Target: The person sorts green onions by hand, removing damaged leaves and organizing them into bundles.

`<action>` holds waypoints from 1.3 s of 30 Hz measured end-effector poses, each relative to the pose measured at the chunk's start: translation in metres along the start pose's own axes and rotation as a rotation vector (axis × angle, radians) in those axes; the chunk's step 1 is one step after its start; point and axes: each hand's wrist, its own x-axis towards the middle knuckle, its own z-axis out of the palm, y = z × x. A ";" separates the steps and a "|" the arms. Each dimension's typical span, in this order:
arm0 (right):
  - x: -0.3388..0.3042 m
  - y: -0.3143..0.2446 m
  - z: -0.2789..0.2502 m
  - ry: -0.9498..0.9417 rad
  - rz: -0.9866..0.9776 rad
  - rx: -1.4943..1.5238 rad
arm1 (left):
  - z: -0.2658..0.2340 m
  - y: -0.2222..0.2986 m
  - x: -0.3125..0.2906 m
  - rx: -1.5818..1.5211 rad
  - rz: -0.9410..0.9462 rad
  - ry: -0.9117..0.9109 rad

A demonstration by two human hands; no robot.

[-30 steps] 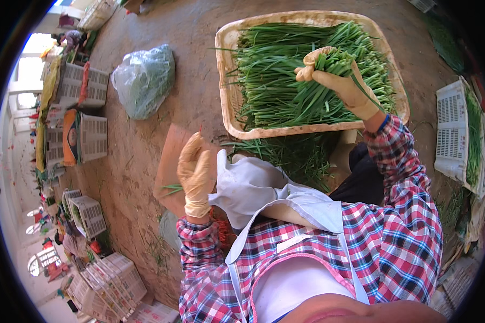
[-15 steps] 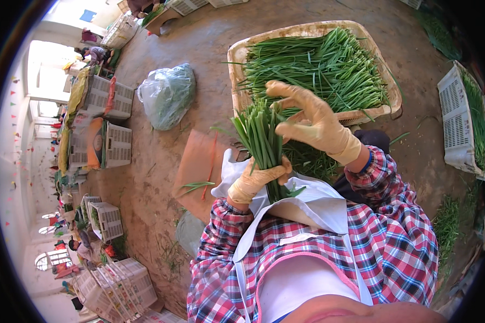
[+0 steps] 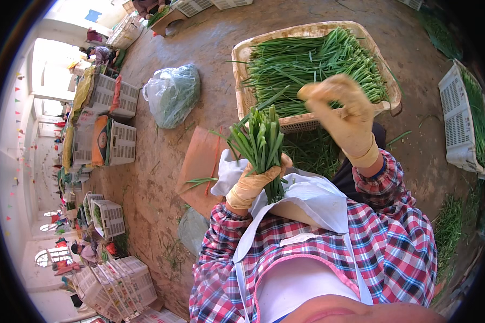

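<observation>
Step in hand, my read: working up 1 bunch (image 3: 260,137) of greens. Left hand (image 3: 247,189) is clamped round it, thick cut ends pointing up and away from the body, over the apron (image 3: 320,203). Right hand (image 3: 346,116) is apart from it, up and to the right near the basket (image 3: 302,125), fingers curled, blurred; can't tell if it holds a leaf. More greens (image 3: 307,67) lie in the basket, beyond both hands. Next move calls for a steady left grip, I'd say.
</observation>
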 end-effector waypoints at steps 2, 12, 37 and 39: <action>-0.001 -0.002 0.009 -0.311 0.019 -0.046 | -0.010 -0.017 0.004 0.111 0.034 0.032; -0.019 -0.004 0.013 -0.220 0.306 0.653 | -0.017 -0.021 -0.004 -0.083 0.064 0.051; 0.017 0.036 -0.034 0.105 0.438 0.951 | -0.012 0.008 0.003 -0.096 0.079 0.169; 0.031 0.033 -0.060 0.133 0.427 0.983 | -0.013 0.010 0.002 -0.077 0.097 0.167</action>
